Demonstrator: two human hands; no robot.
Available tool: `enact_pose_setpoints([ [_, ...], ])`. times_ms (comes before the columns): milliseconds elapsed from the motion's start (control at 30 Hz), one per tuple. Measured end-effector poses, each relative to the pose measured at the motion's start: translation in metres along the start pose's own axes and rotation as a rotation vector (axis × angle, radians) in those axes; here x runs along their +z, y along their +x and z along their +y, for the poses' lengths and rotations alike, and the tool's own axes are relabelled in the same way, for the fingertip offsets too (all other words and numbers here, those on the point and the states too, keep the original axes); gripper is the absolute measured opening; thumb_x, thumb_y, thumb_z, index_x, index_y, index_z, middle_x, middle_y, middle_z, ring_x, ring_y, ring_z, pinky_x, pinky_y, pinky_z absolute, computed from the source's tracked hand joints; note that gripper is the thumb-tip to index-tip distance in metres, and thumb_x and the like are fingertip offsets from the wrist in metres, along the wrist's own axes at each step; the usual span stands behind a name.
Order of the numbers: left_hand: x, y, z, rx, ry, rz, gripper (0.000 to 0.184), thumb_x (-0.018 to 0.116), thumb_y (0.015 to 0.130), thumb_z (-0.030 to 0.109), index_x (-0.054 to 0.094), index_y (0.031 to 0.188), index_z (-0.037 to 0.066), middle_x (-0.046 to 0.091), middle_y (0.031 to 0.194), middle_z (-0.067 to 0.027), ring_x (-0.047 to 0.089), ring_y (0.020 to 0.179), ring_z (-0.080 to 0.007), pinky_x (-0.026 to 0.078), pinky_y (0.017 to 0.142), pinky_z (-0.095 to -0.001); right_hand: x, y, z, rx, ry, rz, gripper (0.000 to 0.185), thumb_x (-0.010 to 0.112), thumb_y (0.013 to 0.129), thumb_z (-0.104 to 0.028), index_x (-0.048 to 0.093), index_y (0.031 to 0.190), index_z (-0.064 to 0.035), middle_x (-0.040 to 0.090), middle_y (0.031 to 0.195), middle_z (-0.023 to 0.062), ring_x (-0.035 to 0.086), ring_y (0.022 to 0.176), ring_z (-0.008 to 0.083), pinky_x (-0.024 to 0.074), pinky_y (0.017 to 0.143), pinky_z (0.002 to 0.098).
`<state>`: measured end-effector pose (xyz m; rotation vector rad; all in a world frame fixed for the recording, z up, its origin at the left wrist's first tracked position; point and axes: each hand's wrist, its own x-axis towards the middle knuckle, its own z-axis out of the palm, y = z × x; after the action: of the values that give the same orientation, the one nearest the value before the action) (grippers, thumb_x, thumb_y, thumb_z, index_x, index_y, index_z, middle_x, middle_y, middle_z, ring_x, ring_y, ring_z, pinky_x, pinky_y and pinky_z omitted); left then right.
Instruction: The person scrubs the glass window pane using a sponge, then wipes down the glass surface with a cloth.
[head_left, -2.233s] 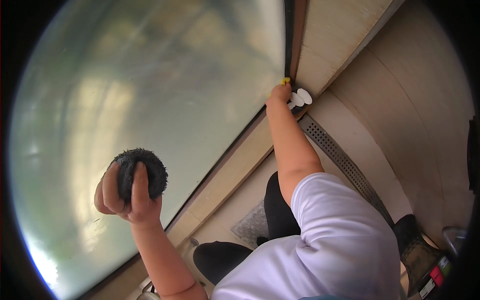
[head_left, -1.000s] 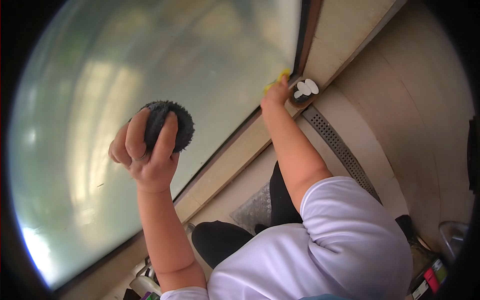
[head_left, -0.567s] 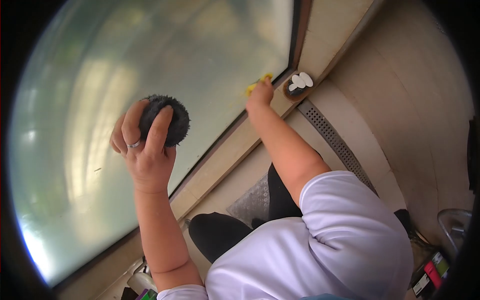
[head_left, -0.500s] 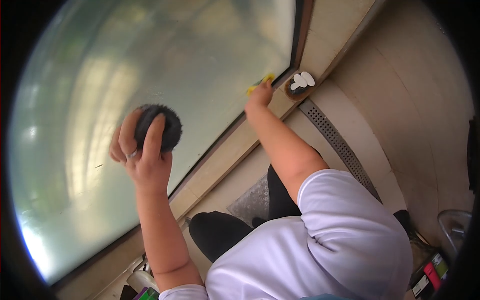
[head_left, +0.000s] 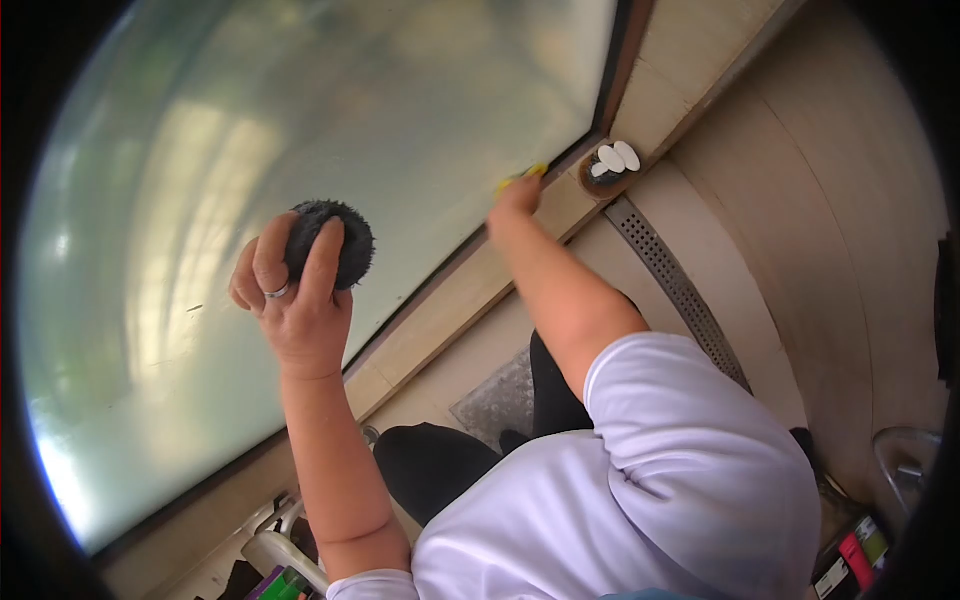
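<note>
My left hand (head_left: 300, 285), with a ring on one finger, grips a dark, round, bristly brush (head_left: 352, 245). The brush is over the large frosted glass pane (head_left: 400, 110); whether it touches the surface is unclear. Farther off, my right arm reaches to the lower edge of the pane. There my right hand (head_left: 518, 197), slightly blurred, is closed on a yellow sponge (head_left: 538, 171) near the dark frame. Only a thin strip of the sponge shows past the fingers.
On the beige ledge (head_left: 450, 285) a small brown dish (head_left: 602, 187) holds white oval pieces. A perforated metal drain strip (head_left: 670, 270) runs along the floor. A grey mat (head_left: 500, 400) lies by my knees. Metal tubing (head_left: 285, 545) and colourful items (head_left: 860, 550) stand at the lower edges.
The view has shifted slightly. My right hand has moved a little down along the pane's edge, and less of the sponge shows. My left hand keeps hold of the brush.
</note>
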<state>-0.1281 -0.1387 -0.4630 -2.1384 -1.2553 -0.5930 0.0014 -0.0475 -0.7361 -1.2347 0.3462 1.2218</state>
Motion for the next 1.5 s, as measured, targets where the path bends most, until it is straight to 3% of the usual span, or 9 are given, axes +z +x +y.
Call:
enact_pose_setpoints([
  [100, 0.001, -0.001, 0.003, -0.016, -0.001, 0.005, 0.048, 0.066, 0.051, -0.002, 0.063, 0.089, 0.028, 0.051, 0.105, 0.0049, 0.045, 0.097, -0.0179, 0.031, 0.082, -0.0307, -0.005, -0.058, 0.109, -0.046, -0.597, -0.035, 0.047, 0.034, 0.091, -0.015, 0.022, 0.134, -0.0023, 0.032, 0.133, 0.0205, 0.046, 0.112, 0.0264, 0.0403, 0.093, 0.0329],
  [300, -0.006, -0.017, -0.005, -0.034, 0.020, -0.062, 0.047, 0.064, 0.050, 0.000, 0.061, 0.089, 0.028, 0.050, 0.104, 0.0054, 0.047, 0.095, -0.0159, 0.031, 0.081, -0.0296, 0.007, -0.055, 0.037, 0.274, -0.179, -0.006, 0.017, 0.043, 0.082, -0.009, 0.047, 0.096, -0.0019, 0.053, 0.091, 0.0112, 0.054, 0.073, 0.0211, 0.0451, 0.057, 0.0334],
  [500, -0.010, -0.040, -0.015, -0.078, 0.028, -0.095, 0.047, 0.064, 0.051, 0.000, 0.061, 0.089, 0.027, 0.050, 0.104, 0.0048, 0.047, 0.095, -0.0165, 0.031, 0.081, -0.0295, -0.004, 0.020, -0.028, -0.249, -0.019, 0.009, 0.039, 0.031, 0.092, -0.015, 0.034, 0.129, -0.0034, 0.044, 0.126, 0.0165, 0.049, 0.108, 0.0249, 0.0409, 0.090, 0.0355],
  [600, -0.018, -0.041, -0.015, -0.111, 0.005, -0.085, 0.048, 0.065, 0.051, 0.000, 0.061, 0.090, 0.027, 0.050, 0.107, 0.0032, 0.047, 0.096, -0.0183, 0.032, 0.081, -0.0295, -0.010, -0.017, 0.030, -0.051, -0.178, 0.034, 0.045, 0.028, 0.091, -0.011, 0.025, 0.135, -0.0055, 0.031, 0.137, 0.0166, 0.035, 0.124, 0.0276, 0.0296, 0.103, 0.0355],
  [1067, 0.004, -0.052, -0.030, -0.097, 0.042, 0.124, 0.037, 0.068, 0.056, 0.000, 0.064, 0.085, 0.023, 0.043, 0.129, -0.0068, 0.038, 0.106, -0.0259, 0.036, 0.083, -0.0300, -0.025, 0.021, 0.057, -0.059, -0.214, 0.099, 0.032, 0.038, 0.092, -0.015, 0.039, 0.119, 0.0011, 0.047, 0.120, 0.0164, 0.052, 0.102, 0.0247, 0.0415, 0.090, 0.0350],
  [1133, 0.002, -0.050, -0.031, -0.092, 0.039, 0.131, 0.037, 0.067, 0.055, 0.001, 0.064, 0.084, 0.024, 0.043, 0.129, -0.0061, 0.038, 0.105, -0.0246, 0.034, 0.084, -0.0294, -0.038, -0.039, 0.113, -0.067, -1.021, -0.104, 0.029, 0.047, 0.087, -0.020, 0.050, 0.107, 0.0009, 0.053, 0.111, 0.0184, 0.052, 0.106, 0.0268, 0.0389, 0.092, 0.0350],
  [1233, -0.004, -0.055, -0.035, -0.089, 0.032, 0.091, 0.039, 0.066, 0.051, 0.002, 0.064, 0.083, 0.025, 0.044, 0.129, -0.0038, 0.040, 0.104, -0.0215, 0.031, 0.084, -0.0280, -0.043, 0.002, 0.138, 0.014, -0.953, -0.024, 0.025, 0.046, 0.087, -0.019, 0.053, 0.100, 0.0012, 0.057, 0.103, 0.0160, 0.057, 0.094, 0.0262, 0.0456, 0.083, 0.0363],
  [1300, -0.006, -0.054, -0.034, -0.115, 0.026, 0.050, 0.040, 0.065, 0.049, 0.004, 0.064, 0.082, 0.026, 0.044, 0.129, -0.0018, 0.041, 0.102, -0.0189, 0.029, 0.083, -0.0268, -0.026, 0.006, 0.066, 0.058, -0.244, 0.130, 0.025, 0.043, 0.088, -0.018, 0.053, 0.100, 0.0018, 0.058, 0.101, 0.0145, 0.058, 0.089, 0.0252, 0.0475, 0.079, 0.0351],
  [1500, -0.001, -0.053, -0.035, -0.112, 0.014, 0.119, 0.037, 0.065, 0.050, 0.007, 0.064, 0.081, 0.028, 0.047, 0.126, 0.0019, 0.044, 0.097, -0.0148, 0.027, 0.081, -0.0253, -0.031, -0.010, 0.097, -0.033, -0.405, 0.120, 0.022, 0.046, 0.087, -0.013, 0.051, 0.103, 0.0011, 0.056, 0.103, 0.0145, 0.057, 0.087, 0.0235, 0.0474, 0.076, 0.0345],
])
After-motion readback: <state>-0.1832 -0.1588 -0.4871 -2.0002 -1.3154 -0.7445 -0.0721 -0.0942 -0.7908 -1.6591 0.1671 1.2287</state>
